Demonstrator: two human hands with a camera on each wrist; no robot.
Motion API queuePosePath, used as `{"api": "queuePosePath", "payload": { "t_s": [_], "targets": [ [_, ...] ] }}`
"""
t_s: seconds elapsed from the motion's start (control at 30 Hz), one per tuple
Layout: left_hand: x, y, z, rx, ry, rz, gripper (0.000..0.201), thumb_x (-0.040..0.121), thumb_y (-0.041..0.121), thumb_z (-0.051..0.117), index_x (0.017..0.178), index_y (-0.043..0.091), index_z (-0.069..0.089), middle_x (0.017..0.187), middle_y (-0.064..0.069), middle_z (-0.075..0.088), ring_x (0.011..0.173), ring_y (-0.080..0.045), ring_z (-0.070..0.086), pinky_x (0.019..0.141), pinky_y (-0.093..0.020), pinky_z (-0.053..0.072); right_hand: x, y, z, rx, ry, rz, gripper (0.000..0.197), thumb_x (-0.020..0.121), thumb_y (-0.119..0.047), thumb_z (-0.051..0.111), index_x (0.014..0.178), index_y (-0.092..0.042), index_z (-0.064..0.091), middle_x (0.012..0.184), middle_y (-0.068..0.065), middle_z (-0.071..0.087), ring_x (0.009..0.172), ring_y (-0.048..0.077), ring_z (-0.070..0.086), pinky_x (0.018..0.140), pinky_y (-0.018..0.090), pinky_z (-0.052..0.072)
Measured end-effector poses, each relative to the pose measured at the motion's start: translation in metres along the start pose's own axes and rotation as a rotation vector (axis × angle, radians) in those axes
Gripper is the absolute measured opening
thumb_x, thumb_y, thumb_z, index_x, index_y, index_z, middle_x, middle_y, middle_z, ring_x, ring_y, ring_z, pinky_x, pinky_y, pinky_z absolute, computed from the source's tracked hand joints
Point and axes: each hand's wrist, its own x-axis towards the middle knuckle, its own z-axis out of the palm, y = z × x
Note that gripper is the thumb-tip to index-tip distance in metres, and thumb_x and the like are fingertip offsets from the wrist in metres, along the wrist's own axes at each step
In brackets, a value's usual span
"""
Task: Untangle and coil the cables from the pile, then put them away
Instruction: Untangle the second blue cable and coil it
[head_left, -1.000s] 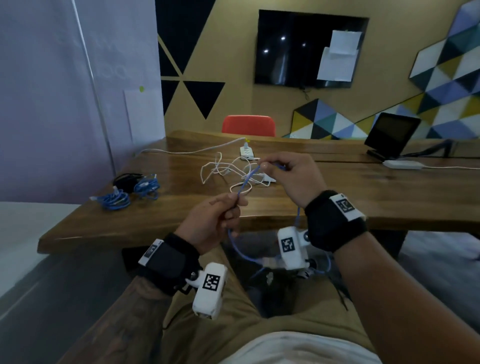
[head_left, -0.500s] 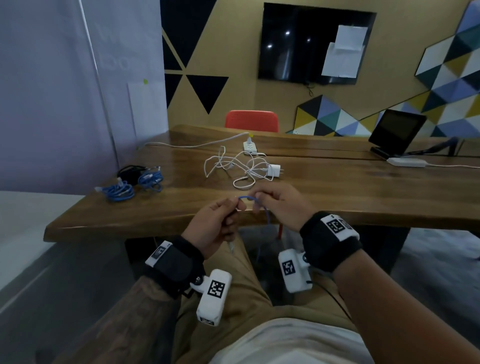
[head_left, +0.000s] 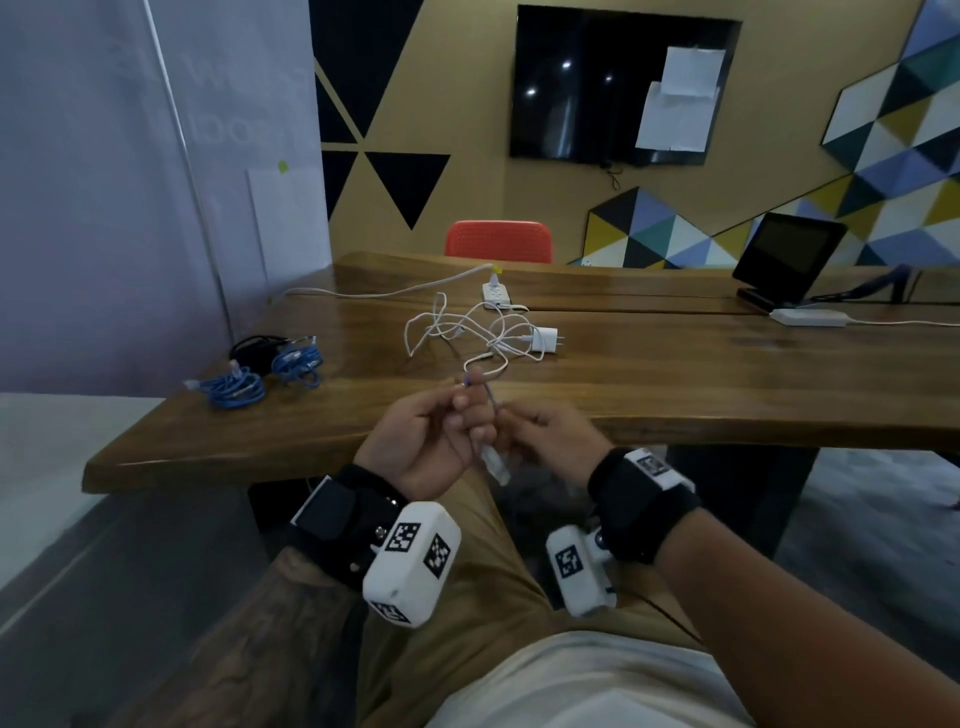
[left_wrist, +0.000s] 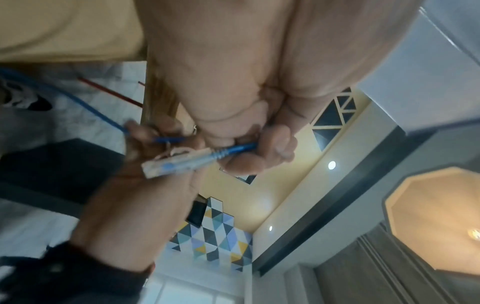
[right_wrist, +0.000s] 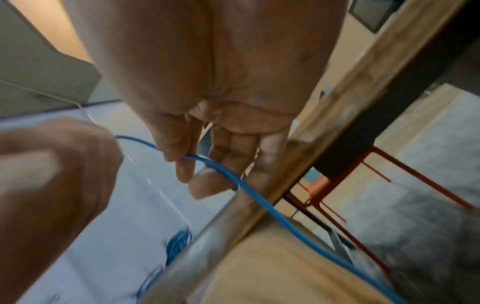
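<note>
Both hands meet just in front of the table edge, over my lap. My left hand (head_left: 467, 415) grips the blue network cable (head_left: 491, 402) close to its end, and the clear plug (left_wrist: 171, 164) sticks out below the fingers. My right hand (head_left: 511, 421) pinches the same cable (right_wrist: 197, 160) between thumb and fingers a little further along. From there the cable drops past the table edge towards my lap (right_wrist: 285, 222). A tangle of white cable (head_left: 467, 332) with a white charger (head_left: 545, 340) lies on the wooden table (head_left: 675, 405) beyond the hands.
Two blue coiled cables (head_left: 234, 389) (head_left: 296, 361) and a black cable (head_left: 254, 348) lie at the table's left end. A white power strip (head_left: 496, 293) sits behind the tangle. A tablet on a stand (head_left: 789, 260) and a white adapter (head_left: 808, 317) are at the right. An orange chair (head_left: 498, 241) stands beyond the table.
Both hands have come down from above the table to its front edge and drawn close together. The stretch of blue cable between them has shortened, and the plug now hangs below my left hand.
</note>
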Motion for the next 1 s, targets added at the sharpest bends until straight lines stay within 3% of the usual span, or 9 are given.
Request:
{"api": "queuePosePath", "payload": {
  "t_s": [0.1, 0.2, 0.33, 0.47, 0.57, 0.67, 0.77, 0.87, 1.0],
  "targets": [
    [0.003, 0.002, -0.009, -0.072, 0.099, 0.102, 0.021, 0.095, 0.007, 0.037, 0.095, 0.01, 0.057, 0.074, 0.0, 0.053, 0.06, -0.009, 0.053, 0.075, -0.032, 0.056, -0.01, 0.001, 0.023, 0.055, -0.222, 0.17, 0.017, 0.105, -0.019, 0.048, 0.101, -0.021, 0.065, 0.067, 0.0, 0.068, 0.058, 0.012, 0.063, 0.066, 0.028, 0.054],
    [0.006, 0.006, -0.025, -0.058, 0.23, 0.169, 0.025, 0.101, 0.01, 0.035, 0.093, 0.013, 0.058, 0.082, -0.003, 0.066, 0.073, -0.014, 0.068, 0.091, -0.042, 0.052, -0.013, 0.002, 0.025, -0.105, -0.408, 0.246, 0.023, 0.106, -0.027, 0.046, 0.113, -0.012, 0.062, 0.08, 0.004, 0.071, 0.07, 0.017, 0.066, 0.084, 0.04, 0.054],
    [0.012, 0.01, -0.047, -0.04, 0.334, 0.224, 0.029, 0.104, 0.01, 0.032, 0.09, 0.012, 0.057, 0.09, -0.011, 0.073, 0.087, -0.022, 0.074, 0.089, -0.043, 0.054, -0.024, -0.007, 0.023, -0.432, -0.484, 0.162, 0.032, 0.103, -0.035, 0.05, 0.117, -0.011, 0.066, 0.075, -0.003, 0.068, 0.059, 0.002, 0.059, 0.07, 0.025, 0.05],
    [0.013, 0.0, -0.055, 0.305, 0.368, 0.252, 0.03, 0.103, 0.004, 0.032, 0.089, 0.01, 0.058, 0.086, -0.01, 0.069, 0.082, -0.021, 0.071, 0.078, -0.034, 0.058, -0.026, -0.025, 0.017, -0.591, -0.32, -0.033, 0.022, 0.098, -0.03, 0.056, 0.099, -0.013, 0.069, 0.076, 0.004, 0.064, 0.065, 0.015, 0.057, 0.065, 0.035, 0.052],
    [0.012, -0.006, -0.049, 0.674, 0.253, 0.242, 0.022, 0.099, 0.0, 0.041, 0.094, 0.006, 0.062, 0.079, -0.009, 0.066, 0.072, -0.018, 0.065, 0.071, -0.03, 0.052, -0.025, -0.034, 0.004, -0.577, -0.133, -0.167, 0.01, 0.091, -0.026, 0.062, 0.086, -0.021, 0.07, 0.075, 0.001, 0.065, 0.067, 0.017, 0.058, 0.065, 0.036, 0.05],
    [0.008, -0.011, -0.039, 0.847, 0.076, 0.16, 0.02, 0.092, 0.013, 0.048, 0.09, 0.002, 0.064, 0.075, -0.015, 0.062, 0.064, -0.022, 0.055, 0.064, -0.028, 0.046, -0.023, -0.041, -0.01, -0.483, 0.005, -0.28, 0.009, 0.081, -0.024, 0.066, 0.088, -0.027, 0.071, 0.079, -0.007, 0.068, 0.076, 0.012, 0.063, 0.071, 0.035, 0.054],
    [0.005, -0.015, -0.023, 0.828, 0.018, 0.003, 0.034, 0.092, 0.026, 0.04, 0.092, 0.0, 0.062, 0.066, -0.012, 0.053, 0.055, -0.018, 0.046, 0.057, -0.028, 0.039, -0.019, -0.041, -0.023, -0.434, 0.101, -0.322, 0.012, 0.088, -0.018, 0.068, 0.096, -0.025, 0.073, 0.09, -0.01, 0.071, 0.088, 0.008, 0.065, 0.081, 0.033, 0.055],
    [0.002, -0.011, -0.012, 0.662, -0.006, -0.044, 0.028, 0.086, 0.02, 0.039, 0.092, 0.002, 0.06, 0.062, -0.003, 0.044, 0.051, -0.013, 0.037, 0.056, -0.028, 0.034, -0.015, -0.033, -0.033, -0.339, 0.187, -0.299, 0.012, 0.093, -0.022, 0.068, 0.102, -0.025, 0.075, 0.098, -0.009, 0.073, 0.095, 0.006, 0.065, 0.086, 0.026, 0.053],
    [0.0, -0.007, -0.004, 0.335, -0.017, 0.014, 0.022, 0.087, 0.011, 0.037, 0.094, 0.005, 0.057, 0.065, 0.001, 0.041, 0.053, -0.01, 0.039, 0.059, -0.026, 0.038, -0.007, -0.009, -0.016, -0.037, 0.109, -0.117, 0.021, 0.101, -0.013, 0.055, 0.111, -0.019, 0.073, 0.08, 0.004, 0.069, 0.067, 0.015, 0.06, 0.063, 0.026, 0.05]
  ]
}}
